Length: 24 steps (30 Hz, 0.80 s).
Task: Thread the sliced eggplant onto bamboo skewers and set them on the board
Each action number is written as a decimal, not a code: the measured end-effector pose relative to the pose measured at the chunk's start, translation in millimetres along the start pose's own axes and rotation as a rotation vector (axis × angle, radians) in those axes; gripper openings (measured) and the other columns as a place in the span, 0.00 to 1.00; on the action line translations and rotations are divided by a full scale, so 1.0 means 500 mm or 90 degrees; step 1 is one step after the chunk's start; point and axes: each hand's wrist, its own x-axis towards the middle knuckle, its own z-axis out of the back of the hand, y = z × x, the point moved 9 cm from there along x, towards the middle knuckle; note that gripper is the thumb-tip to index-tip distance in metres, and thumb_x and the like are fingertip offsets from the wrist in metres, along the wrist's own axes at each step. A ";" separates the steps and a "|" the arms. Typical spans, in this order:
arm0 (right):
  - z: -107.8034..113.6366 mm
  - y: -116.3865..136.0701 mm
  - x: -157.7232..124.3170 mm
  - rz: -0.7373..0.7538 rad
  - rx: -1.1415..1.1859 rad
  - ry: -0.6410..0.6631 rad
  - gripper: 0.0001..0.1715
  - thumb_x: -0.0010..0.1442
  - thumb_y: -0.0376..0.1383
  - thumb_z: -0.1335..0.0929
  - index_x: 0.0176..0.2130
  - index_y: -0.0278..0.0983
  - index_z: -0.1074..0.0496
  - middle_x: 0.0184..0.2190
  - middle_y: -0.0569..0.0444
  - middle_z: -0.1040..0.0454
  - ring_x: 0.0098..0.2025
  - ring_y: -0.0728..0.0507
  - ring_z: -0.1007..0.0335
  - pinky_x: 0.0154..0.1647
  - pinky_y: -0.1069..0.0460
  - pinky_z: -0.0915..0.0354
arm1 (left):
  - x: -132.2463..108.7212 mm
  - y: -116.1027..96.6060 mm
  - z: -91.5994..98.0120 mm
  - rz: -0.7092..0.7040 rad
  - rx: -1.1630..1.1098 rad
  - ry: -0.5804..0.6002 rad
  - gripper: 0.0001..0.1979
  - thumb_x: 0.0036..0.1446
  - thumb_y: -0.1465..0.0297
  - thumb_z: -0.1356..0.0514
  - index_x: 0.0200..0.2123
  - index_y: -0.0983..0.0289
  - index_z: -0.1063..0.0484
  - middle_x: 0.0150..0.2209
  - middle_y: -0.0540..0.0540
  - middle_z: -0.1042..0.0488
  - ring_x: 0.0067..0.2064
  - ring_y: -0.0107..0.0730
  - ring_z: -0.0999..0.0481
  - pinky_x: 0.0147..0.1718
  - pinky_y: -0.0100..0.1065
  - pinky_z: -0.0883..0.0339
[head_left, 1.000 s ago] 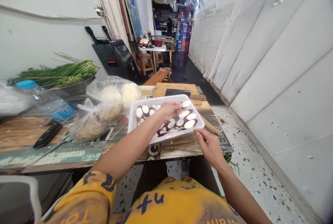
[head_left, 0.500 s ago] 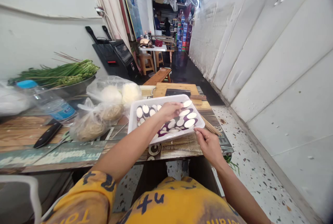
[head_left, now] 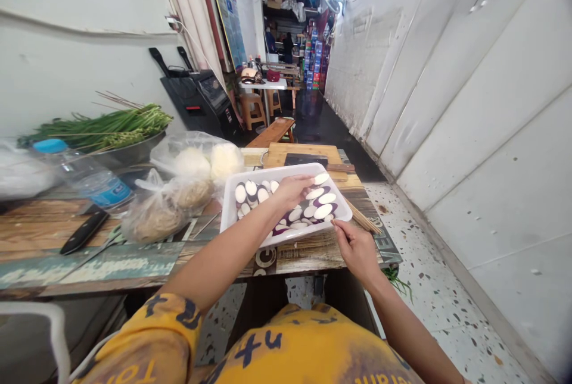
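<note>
A white plastic tray [head_left: 286, 241] holds many oval eggplant slices [head_left: 295, 215], pale inside with purple skin. Over its right half, my left hand [head_left: 292, 190] pinches an eggplant slice [head_left: 320, 179] near the far rim. My right hand [head_left: 357, 247] is closed at the tray's near right corner, fingertips pinching the end of a thin skewer, most of which is hidden. Several slices [head_left: 323, 211] lie in a row between the two hands, seemingly on that skewer.
Bamboo skewers [head_left: 364, 217] lie right of the tray. Behind it are a cutting board [head_left: 304, 149] and a cleaver [head_left: 306, 159]. Leftward are bagged food [head_left: 156, 214], a black-handled knife [head_left: 84, 231], a water bottle [head_left: 102, 187] and a bowl of greens [head_left: 134, 137].
The row of slices between my hands has shifted slightly left. My right hand has moved a little left with it; my left hand stays nearly in place.
</note>
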 end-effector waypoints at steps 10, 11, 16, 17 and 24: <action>-0.001 -0.001 -0.008 0.052 -0.048 -0.018 0.17 0.59 0.35 0.40 0.43 0.35 0.26 0.37 0.49 0.23 0.36 0.42 0.25 0.38 0.50 0.31 | -0.008 0.001 -0.003 0.028 0.007 0.001 0.05 0.43 0.81 0.37 0.20 0.72 0.30 0.18 0.51 0.34 0.16 0.15 0.42 0.14 0.22 0.50; 0.000 -0.001 -0.008 0.049 -0.040 -0.021 0.17 0.59 0.35 0.40 0.43 0.35 0.26 0.37 0.48 0.23 0.36 0.42 0.25 0.38 0.50 0.31 | -0.009 0.000 -0.004 0.026 0.008 0.005 0.05 0.43 0.81 0.37 0.20 0.73 0.30 0.18 0.51 0.34 0.16 0.15 0.42 0.14 0.22 0.51; -0.002 -0.011 -0.007 0.034 -0.004 -0.019 0.17 0.59 0.35 0.39 0.43 0.36 0.26 0.38 0.49 0.23 0.38 0.42 0.26 0.41 0.49 0.31 | -0.008 0.000 -0.008 0.018 0.020 0.023 0.06 0.42 0.81 0.36 0.20 0.72 0.31 0.17 0.49 0.37 0.16 0.14 0.44 0.14 0.21 0.52; -0.003 -0.015 -0.007 0.028 -0.001 -0.017 0.17 0.59 0.35 0.39 0.43 0.37 0.26 0.38 0.49 0.23 0.39 0.42 0.26 0.41 0.49 0.31 | -0.007 0.001 -0.007 0.016 0.022 0.023 0.06 0.42 0.81 0.36 0.20 0.72 0.31 0.18 0.50 0.37 0.16 0.13 0.44 0.14 0.21 0.53; -0.005 -0.026 -0.002 -0.002 0.018 -0.022 0.16 0.59 0.36 0.39 0.42 0.36 0.26 0.38 0.49 0.23 0.38 0.42 0.26 0.40 0.50 0.31 | -0.003 0.006 0.000 0.010 0.047 0.002 0.05 0.41 0.79 0.35 0.22 0.73 0.29 0.19 0.50 0.36 0.16 0.12 0.47 0.14 0.21 0.58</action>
